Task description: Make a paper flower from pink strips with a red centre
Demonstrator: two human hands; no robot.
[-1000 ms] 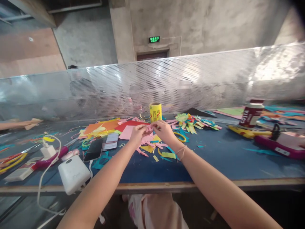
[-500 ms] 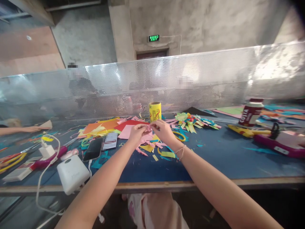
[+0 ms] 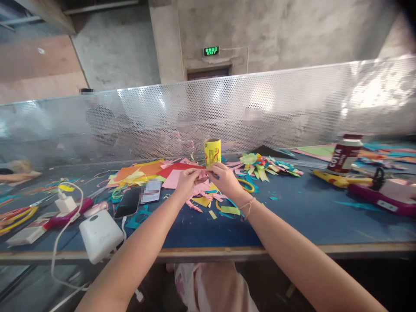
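My left hand (image 3: 186,182) and my right hand (image 3: 224,180) meet above the blue table (image 3: 292,216), fingertips pinched together on a small pink paper piece (image 3: 203,177). More pink strips (image 3: 199,190) hang and lie just beneath the hands. Yellow scraps (image 3: 201,201) and yellow-handled scissors (image 3: 246,186) lie close by my right wrist. A yellow roll (image 3: 212,152) stands upright just behind my fingers.
Coloured paper sheets (image 3: 146,171) and a cut paper pile (image 3: 263,165) lie behind. A phone (image 3: 127,203), white power bank (image 3: 100,236) with cable and charger sit left. A bottle (image 3: 344,154) and pink tool (image 3: 380,195) sit right. A perforated metal screen (image 3: 292,108) backs the table; another person's hand (image 3: 16,177) far left.
My hands stay pinched on the pink paper with only tiny finger shifts. The other person's hand at the far left has drawn back toward the edge.
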